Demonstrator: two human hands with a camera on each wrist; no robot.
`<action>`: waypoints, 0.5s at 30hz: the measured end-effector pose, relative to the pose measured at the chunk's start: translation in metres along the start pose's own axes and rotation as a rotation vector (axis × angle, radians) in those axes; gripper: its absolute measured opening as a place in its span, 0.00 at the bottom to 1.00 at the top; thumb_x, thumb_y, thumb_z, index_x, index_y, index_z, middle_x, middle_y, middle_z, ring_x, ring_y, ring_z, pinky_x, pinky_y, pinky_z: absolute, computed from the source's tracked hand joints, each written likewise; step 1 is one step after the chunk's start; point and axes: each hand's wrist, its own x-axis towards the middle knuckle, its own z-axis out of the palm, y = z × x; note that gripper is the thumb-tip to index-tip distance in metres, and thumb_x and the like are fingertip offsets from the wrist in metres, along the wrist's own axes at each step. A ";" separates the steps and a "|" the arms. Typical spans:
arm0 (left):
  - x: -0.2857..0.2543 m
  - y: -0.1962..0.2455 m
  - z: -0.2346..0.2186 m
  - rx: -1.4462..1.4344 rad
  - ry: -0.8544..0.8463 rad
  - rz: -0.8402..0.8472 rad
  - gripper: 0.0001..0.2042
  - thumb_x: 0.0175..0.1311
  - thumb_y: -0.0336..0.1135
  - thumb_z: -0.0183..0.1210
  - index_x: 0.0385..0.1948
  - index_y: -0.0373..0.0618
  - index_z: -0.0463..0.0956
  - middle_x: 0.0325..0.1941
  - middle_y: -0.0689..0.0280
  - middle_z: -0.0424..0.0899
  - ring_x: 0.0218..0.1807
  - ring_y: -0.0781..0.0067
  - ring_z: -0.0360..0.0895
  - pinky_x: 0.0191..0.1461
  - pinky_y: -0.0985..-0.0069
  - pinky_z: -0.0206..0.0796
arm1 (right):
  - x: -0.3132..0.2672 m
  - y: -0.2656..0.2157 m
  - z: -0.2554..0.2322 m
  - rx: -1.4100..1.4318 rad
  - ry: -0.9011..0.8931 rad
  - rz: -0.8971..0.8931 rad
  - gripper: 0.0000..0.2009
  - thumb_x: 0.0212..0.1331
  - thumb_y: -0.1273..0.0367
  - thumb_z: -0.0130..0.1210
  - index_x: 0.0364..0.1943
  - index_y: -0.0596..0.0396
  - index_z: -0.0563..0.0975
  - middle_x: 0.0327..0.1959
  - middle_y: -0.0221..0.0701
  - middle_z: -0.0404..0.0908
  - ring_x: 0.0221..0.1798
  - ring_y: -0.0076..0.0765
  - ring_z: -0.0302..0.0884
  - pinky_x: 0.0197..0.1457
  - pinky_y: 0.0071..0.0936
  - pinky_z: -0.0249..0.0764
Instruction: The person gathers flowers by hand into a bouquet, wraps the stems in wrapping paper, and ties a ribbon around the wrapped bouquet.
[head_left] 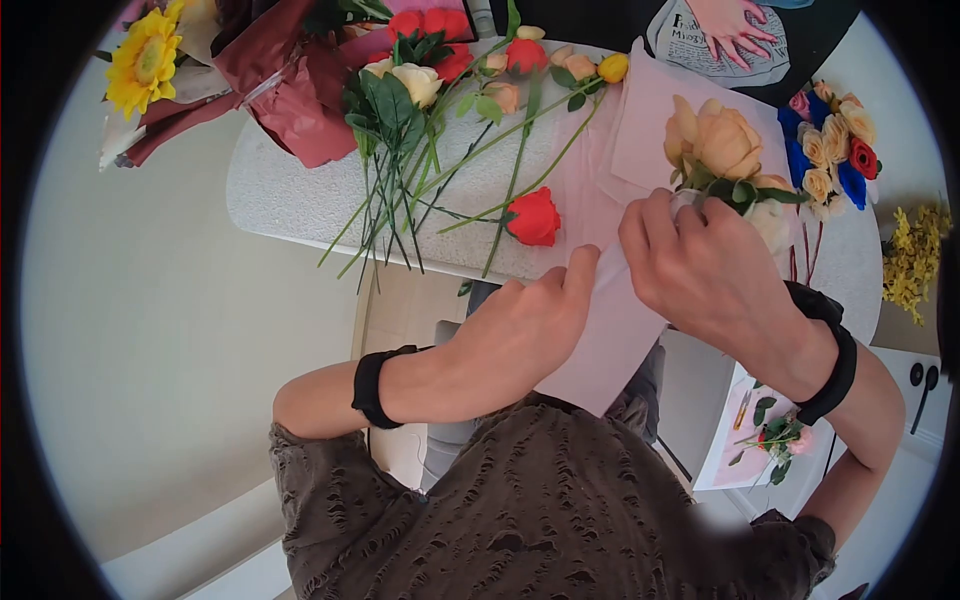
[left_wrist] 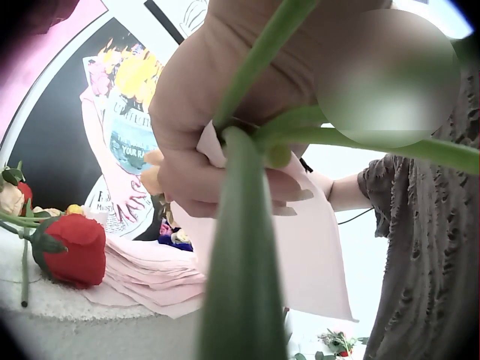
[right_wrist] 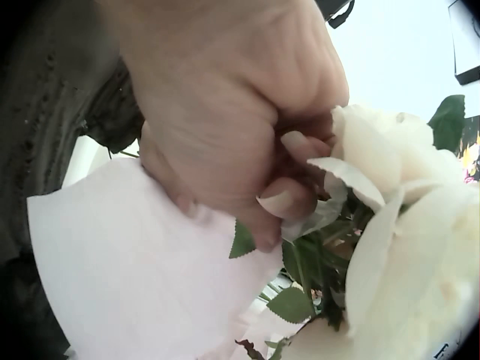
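My left hand (head_left: 505, 335) grips the bundled green stems (left_wrist: 244, 247) with a sheet of pale pink wrapping paper (head_left: 612, 345) around them. In the left wrist view its fingers curl round the stems, which fan out below. Up by the blooms, my right hand (head_left: 705, 255) pinches the edge of the paper, as the right wrist view shows. Just beyond its fingers are a large peach rose (head_left: 728, 143) and white roses (right_wrist: 409, 247) with green leaves (right_wrist: 292, 306). The wrapped part of the bouquet is partly hidden behind both hands.
On the white textured table (head_left: 290, 200) lie loose flowers on long stems, a red rose (head_left: 533, 217) and a stack of pink paper (left_wrist: 150, 274). A burgundy-wrapped bouquet (head_left: 300, 105) with a sunflower stands left. Blue-and-peach roses (head_left: 830, 150) sit right. A lower white surface holds a cutter (head_left: 742, 410).
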 end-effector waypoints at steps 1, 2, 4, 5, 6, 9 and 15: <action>0.000 -0.001 -0.004 -0.057 -0.056 -0.007 0.21 0.68 0.27 0.50 0.59 0.31 0.58 0.26 0.44 0.78 0.27 0.37 0.77 0.31 0.54 0.70 | 0.000 0.002 0.000 -0.054 0.007 -0.041 0.14 0.43 0.69 0.56 0.35 0.63 0.76 0.29 0.32 0.76 0.23 0.24 0.74 0.29 0.21 0.66; 0.000 -0.001 -0.008 -0.114 -0.110 -0.014 0.21 0.69 0.29 0.51 0.60 0.31 0.57 0.27 0.43 0.78 0.28 0.37 0.77 0.31 0.55 0.71 | 0.000 0.004 0.000 -0.059 0.009 -0.039 0.14 0.43 0.69 0.56 0.35 0.63 0.76 0.29 0.32 0.76 0.23 0.24 0.74 0.29 0.21 0.66; 0.004 0.004 -0.034 -0.196 -0.277 -0.037 0.23 0.71 0.33 0.52 0.61 0.31 0.57 0.29 0.45 0.79 0.29 0.42 0.79 0.32 0.58 0.71 | 0.000 0.008 0.000 -0.060 0.018 -0.116 0.15 0.44 0.68 0.56 0.36 0.64 0.77 0.32 0.36 0.79 0.23 0.25 0.74 0.29 0.21 0.67; 0.008 0.004 -0.044 -0.281 -0.446 -0.060 0.25 0.73 0.38 0.53 0.62 0.31 0.56 0.30 0.47 0.80 0.29 0.47 0.80 0.33 0.61 0.72 | 0.000 0.010 0.000 -0.066 0.020 -0.115 0.15 0.44 0.68 0.56 0.36 0.64 0.77 0.32 0.36 0.79 0.23 0.25 0.74 0.29 0.21 0.67; 0.014 -0.003 -0.044 -0.278 -0.441 -0.058 0.25 0.73 0.38 0.53 0.62 0.31 0.56 0.30 0.47 0.80 0.29 0.47 0.80 0.33 0.61 0.72 | 0.001 0.013 0.000 -0.074 0.084 -0.134 0.12 0.47 0.67 0.56 0.34 0.63 0.79 0.31 0.37 0.80 0.24 0.25 0.74 0.28 0.22 0.64; 0.027 -0.024 -0.034 -0.581 -0.470 0.025 0.33 0.72 0.53 0.53 0.58 0.26 0.57 0.24 0.52 0.78 0.26 0.58 0.80 0.32 0.65 0.70 | 0.004 0.017 -0.005 -0.127 0.199 -0.181 0.11 0.51 0.66 0.56 0.31 0.61 0.80 0.29 0.37 0.81 0.24 0.24 0.73 0.27 0.22 0.61; 0.040 -0.023 -0.021 -0.652 -0.110 0.266 0.31 0.71 0.51 0.56 0.58 0.29 0.58 0.28 0.55 0.79 0.27 0.64 0.76 0.32 0.72 0.68 | 0.000 0.026 -0.006 -0.194 0.249 -0.253 0.17 0.43 0.68 0.55 0.37 0.66 0.80 0.37 0.41 0.83 0.21 0.23 0.71 0.29 0.20 0.62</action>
